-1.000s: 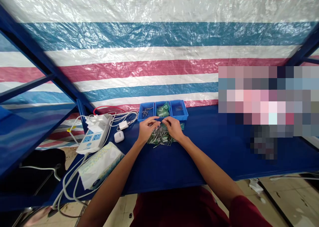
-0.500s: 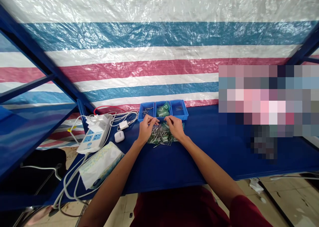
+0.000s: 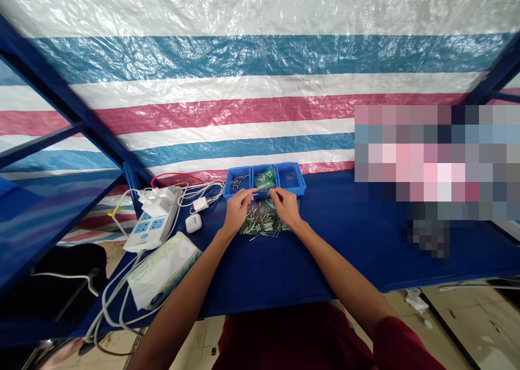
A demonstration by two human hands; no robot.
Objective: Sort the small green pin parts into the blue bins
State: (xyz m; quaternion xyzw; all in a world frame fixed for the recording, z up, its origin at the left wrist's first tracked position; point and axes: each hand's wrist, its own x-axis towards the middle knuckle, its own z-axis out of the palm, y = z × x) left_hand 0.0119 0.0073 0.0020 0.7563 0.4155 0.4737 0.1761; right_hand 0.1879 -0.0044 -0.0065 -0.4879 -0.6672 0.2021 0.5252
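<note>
My left hand (image 3: 238,210) is closed in a pinch above a pile of small slim metal pins (image 3: 264,221). A thin pale piece (image 3: 255,194) shows at its fingertips, too small to name. Facing it across a small gap, my right hand (image 3: 286,206) also pinches its thumb and fingers together; what lies between them is hidden. Small green pieces (image 3: 286,227) are mixed among the pins under both hands. Just behind the hands stand three joined blue bins: the left bin (image 3: 228,185) holds metal pins, the middle one green packets (image 3: 265,178), the right one (image 3: 298,188) a little clear material.
To the left lie a power strip (image 3: 150,229) with plugged-in adapters, looped white cables (image 3: 187,196), a white earbud case (image 3: 194,223) and a tissue pack (image 3: 162,272). A striped plastic sheet (image 3: 244,110) hangs behind the blue table (image 3: 260,278). The right side is pixelated.
The thin pale piece shows more clearly at my left fingertips, and those fingers have shifted slightly. Both hands stay nearly in place; the view has moved a little.
</note>
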